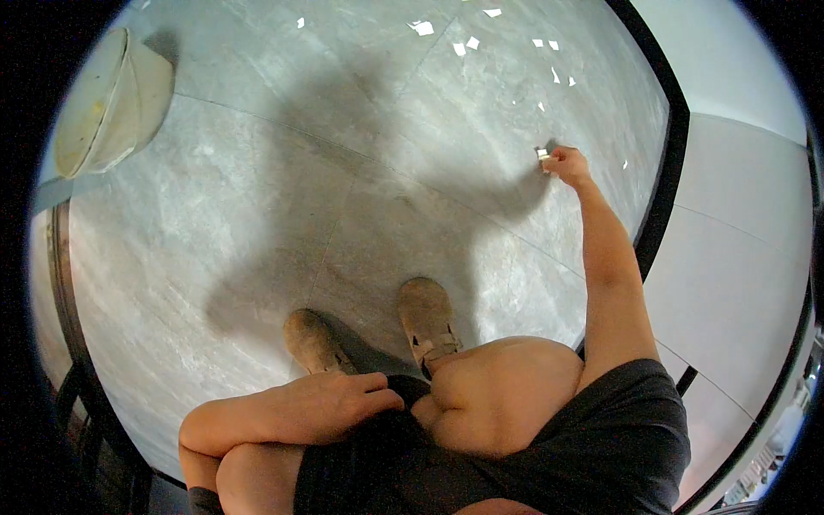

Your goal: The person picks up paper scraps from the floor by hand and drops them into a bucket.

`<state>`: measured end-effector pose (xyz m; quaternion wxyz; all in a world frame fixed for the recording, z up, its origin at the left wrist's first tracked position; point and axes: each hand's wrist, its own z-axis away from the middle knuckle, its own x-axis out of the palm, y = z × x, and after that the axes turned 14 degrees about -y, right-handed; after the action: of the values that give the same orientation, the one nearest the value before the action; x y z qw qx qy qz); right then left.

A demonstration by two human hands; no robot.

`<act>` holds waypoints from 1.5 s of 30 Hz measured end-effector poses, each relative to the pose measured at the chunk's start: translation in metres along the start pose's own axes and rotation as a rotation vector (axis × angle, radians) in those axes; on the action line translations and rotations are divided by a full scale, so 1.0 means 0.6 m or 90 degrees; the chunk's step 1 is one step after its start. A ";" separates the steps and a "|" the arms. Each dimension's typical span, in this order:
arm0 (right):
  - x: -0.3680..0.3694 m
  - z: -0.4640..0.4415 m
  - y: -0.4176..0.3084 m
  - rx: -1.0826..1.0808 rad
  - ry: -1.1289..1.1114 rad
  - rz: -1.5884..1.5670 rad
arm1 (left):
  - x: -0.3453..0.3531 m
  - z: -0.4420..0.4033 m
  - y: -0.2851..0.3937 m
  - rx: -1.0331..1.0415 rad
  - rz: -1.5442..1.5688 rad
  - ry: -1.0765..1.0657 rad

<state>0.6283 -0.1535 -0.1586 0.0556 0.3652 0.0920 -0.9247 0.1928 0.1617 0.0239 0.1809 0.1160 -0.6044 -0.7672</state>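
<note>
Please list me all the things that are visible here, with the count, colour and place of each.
Scraps: over ten, white, scattered on floor, mostly upper right
Small piece: one, pale, at right fingertips
Bin: one, off-white, upper left
Floor: one, grey, beneath
Edging: black, right of floor
Panels: several, pale, far right
Shoes: two, brown, lower centre
Clothing: black, bottom
Right hand: one, bare, reaching down
Left hand: one, bare, at lap

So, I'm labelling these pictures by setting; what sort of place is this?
Likely an indoor room, though whether home or workplace I can't tell. The seamed, grey tile-like floor, black edging and lined bin suggest it.
</note>
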 end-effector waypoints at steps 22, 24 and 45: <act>-0.054 -0.150 -0.096 0.055 0.174 0.100 | 0.016 0.004 0.006 0.004 0.021 0.038; -0.058 -0.154 -0.105 0.061 0.143 0.139 | 0.012 0.007 0.009 0.002 0.027 0.041; -0.051 -0.071 -0.078 -0.120 0.066 -0.065 | 0.007 -0.002 0.011 -0.009 0.033 0.014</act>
<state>0.6709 -0.0979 -0.1621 0.0377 0.4003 0.1994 -0.8936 0.1904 0.1578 0.0301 0.2084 0.1072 -0.5998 -0.7651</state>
